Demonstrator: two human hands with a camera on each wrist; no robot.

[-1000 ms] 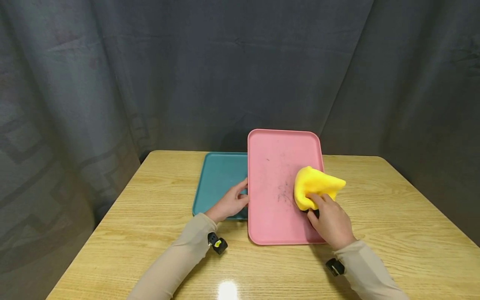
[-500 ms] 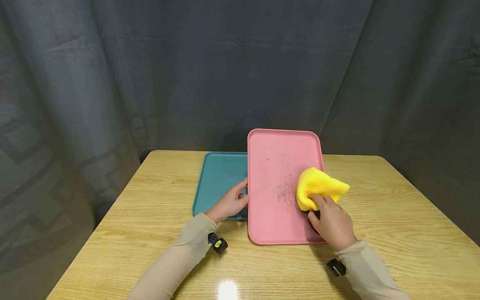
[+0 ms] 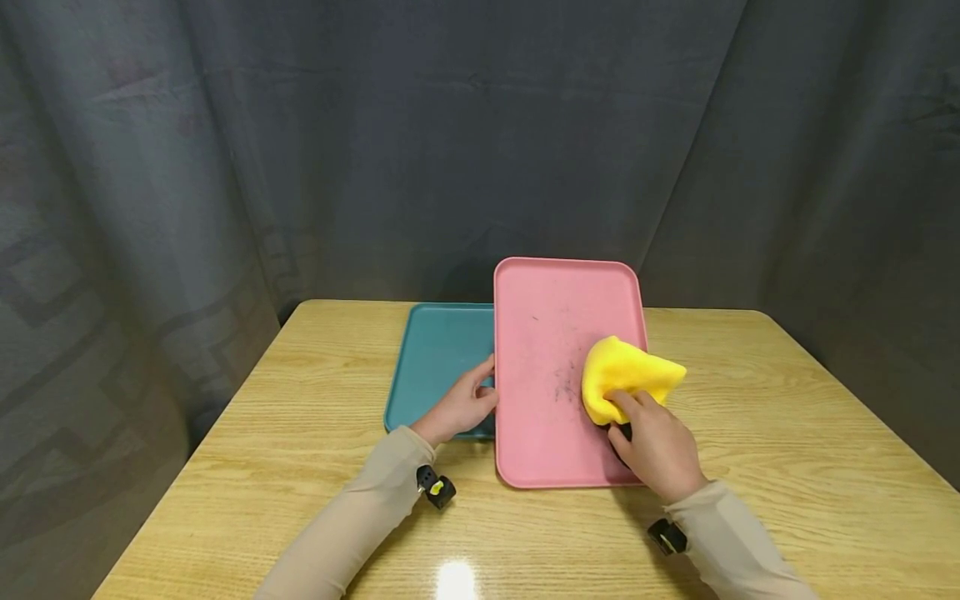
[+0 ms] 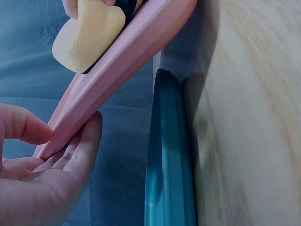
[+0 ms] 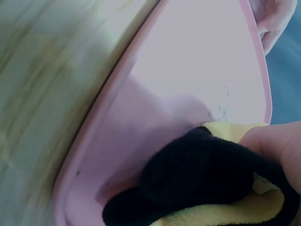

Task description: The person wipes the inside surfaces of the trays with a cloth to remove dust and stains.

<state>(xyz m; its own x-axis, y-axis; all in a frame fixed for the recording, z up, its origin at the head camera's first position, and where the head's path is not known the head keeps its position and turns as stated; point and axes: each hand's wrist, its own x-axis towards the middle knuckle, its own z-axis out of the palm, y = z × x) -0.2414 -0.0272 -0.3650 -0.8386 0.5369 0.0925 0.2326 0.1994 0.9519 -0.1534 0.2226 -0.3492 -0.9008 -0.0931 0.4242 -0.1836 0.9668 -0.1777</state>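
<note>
A pink tray (image 3: pixel 536 333) with dark smudges (image 3: pixel 566 383) on its surface is tilted, its far end raised off the table. My left hand (image 3: pixel 461 407) grips its left edge, thumb on the rim and fingers underneath, as the left wrist view shows. My right hand (image 3: pixel 660 446) pinches a bunched cloth (image 3: pixel 618 371), yellow on one face and black (image 5: pixel 197 169) on the other. The cloth lies against the tray's right half, just beside the smudges, with one corner sticking out past the right rim.
A teal tray (image 3: pixel 442 350) lies flat on the wooden table (image 3: pixel 330 392), partly hidden behind the pink one. Dark grey curtains (image 3: pixel 465 150) hang behind the table and along both sides.
The right hand and cloth shifted slightly right, then back left across the pink tray, ending a little left of where they were. The left hand and both trays stay practically still.
</note>
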